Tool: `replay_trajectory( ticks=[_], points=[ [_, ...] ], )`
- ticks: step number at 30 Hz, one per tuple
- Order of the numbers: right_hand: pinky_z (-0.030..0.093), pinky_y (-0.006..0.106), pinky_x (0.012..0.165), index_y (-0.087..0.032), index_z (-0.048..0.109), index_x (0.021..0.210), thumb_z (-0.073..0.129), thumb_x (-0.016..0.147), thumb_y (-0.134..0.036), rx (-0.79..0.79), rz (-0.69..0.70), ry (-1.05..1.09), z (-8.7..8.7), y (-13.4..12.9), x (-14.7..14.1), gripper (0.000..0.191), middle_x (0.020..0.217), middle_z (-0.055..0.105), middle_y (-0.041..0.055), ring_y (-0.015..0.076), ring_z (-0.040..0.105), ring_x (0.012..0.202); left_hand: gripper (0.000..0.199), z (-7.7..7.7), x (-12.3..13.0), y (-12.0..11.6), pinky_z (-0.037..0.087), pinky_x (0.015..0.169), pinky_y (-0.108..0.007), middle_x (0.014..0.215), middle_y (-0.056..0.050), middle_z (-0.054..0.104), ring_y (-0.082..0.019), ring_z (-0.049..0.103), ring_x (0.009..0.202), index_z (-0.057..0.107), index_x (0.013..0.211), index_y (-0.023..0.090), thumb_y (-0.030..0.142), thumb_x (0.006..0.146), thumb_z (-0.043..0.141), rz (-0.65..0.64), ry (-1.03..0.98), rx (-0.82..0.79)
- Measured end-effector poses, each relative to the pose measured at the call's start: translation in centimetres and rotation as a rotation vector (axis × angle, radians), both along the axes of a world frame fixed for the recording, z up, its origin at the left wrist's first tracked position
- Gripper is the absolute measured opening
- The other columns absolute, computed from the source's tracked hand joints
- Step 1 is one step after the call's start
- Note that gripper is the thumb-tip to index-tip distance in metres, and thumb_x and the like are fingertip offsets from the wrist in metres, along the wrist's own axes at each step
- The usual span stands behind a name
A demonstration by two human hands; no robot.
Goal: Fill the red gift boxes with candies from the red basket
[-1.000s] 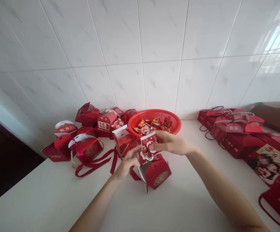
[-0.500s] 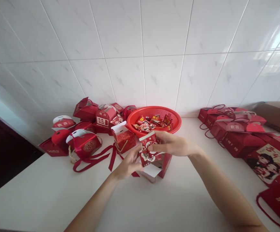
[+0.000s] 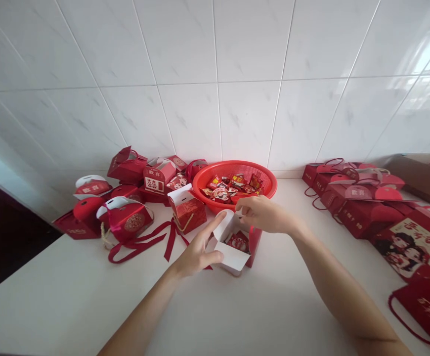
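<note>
A red gift box [image 3: 254, 242] with white inner flaps stands opened on the white table. Inside it lies a red printed packet [image 3: 238, 242]. My left hand [image 3: 196, 254] holds the box at its left side, thumb by the front flap and fingers stretched along the back-left flap. Over the box's back edge hovers my right hand [image 3: 261, 213], fingers curled loosely and apart, no packet visible in them; its thumb is mostly hidden. Just behind, a red plastic basket [image 3: 203, 178] contains several wrapped sweets [image 3: 237, 183].
Left of the box stands another opened red box [image 3: 189, 212] with a rope handle. A cluster of red boxes [image 3: 126, 217] with a loose ribbon [image 3: 141, 243] fills the back left. Several red boxes [image 3: 363, 212] line the right side. A tiled wall [image 3: 248, 118] rises behind.
My right hand has let go of the red packet, which is now down inside the box. The right hand has drawn slightly back and up; the left hand's fingers have straightened along the flap.
</note>
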State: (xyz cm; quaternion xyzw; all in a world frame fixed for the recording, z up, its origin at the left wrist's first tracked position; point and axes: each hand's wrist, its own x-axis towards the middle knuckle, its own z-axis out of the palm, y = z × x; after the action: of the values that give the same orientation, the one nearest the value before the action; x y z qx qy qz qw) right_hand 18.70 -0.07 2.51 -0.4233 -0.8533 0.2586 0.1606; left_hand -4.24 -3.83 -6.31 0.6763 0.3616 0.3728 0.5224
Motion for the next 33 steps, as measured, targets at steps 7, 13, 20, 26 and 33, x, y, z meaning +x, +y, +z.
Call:
replay_trajectory(
  ticks=[7,13,20,26,33],
  points=[
    [0.042,0.028,0.064,-0.021,0.068,0.104,0.063,0.085,-0.021,0.014,0.041,-0.069,0.6,-0.1,0.4,0.02,0.091,0.071,0.0046,0.0188,0.062,0.08,0.09,0.1,0.0,-0.3,0.026,0.123,-0.05,0.161,-0.003,0.035,-0.035,0.026,0.151,0.041,0.153,0.027,0.015,0.067,0.065,0.047,0.006,0.13],
    [0.045,0.027,0.066,-0.025,0.068,0.116,0.075,0.075,-0.023,-0.074,0.205,-0.091,2.0,-1.2,2.0,0.041,0.104,0.07,0.0034,0.0194,0.062,0.085,0.091,0.7,-0.2,-0.9,0.019,0.125,-0.047,0.162,-0.004,0.033,-0.033,0.021,0.152,0.038,0.154,0.024,0.012,0.068,0.061,0.054,0.038,0.294],
    [0.049,0.028,0.07,-0.025,0.063,0.127,0.075,0.077,-0.025,-0.102,0.223,-0.073,2.3,-1.5,2.9,0.051,0.11,0.07,0.0043,0.0192,0.067,0.085,0.091,0.6,-0.1,-1.0,0.032,0.12,-0.047,0.157,-0.008,0.043,-0.036,0.033,0.147,0.037,0.155,0.02,0.018,0.067,0.063,0.099,-0.082,0.149],
    [0.05,0.028,0.07,-0.025,0.062,0.126,0.072,0.08,-0.026,-0.041,0.171,-0.105,1.7,-0.5,2.0,0.048,0.114,0.069,0.0062,0.0206,0.068,0.09,0.079,0.9,0.1,0.1,0.03,0.121,-0.047,0.151,-0.01,0.052,-0.036,0.028,0.149,0.053,0.145,0.016,0.03,0.069,0.07,0.255,-0.22,0.051],
    [0.053,0.033,0.073,-0.021,0.066,0.118,0.069,0.085,-0.045,0.018,0.124,-0.027,0.1,1.4,1.5,0.041,0.116,0.069,0.0094,0.0202,0.068,0.082,0.067,0.6,0.4,0.0,0.031,0.121,-0.046,0.155,-0.007,0.046,-0.031,0.034,0.148,0.053,0.144,0.024,0.048,0.083,0.067,0.32,0.019,0.124]
  ],
)
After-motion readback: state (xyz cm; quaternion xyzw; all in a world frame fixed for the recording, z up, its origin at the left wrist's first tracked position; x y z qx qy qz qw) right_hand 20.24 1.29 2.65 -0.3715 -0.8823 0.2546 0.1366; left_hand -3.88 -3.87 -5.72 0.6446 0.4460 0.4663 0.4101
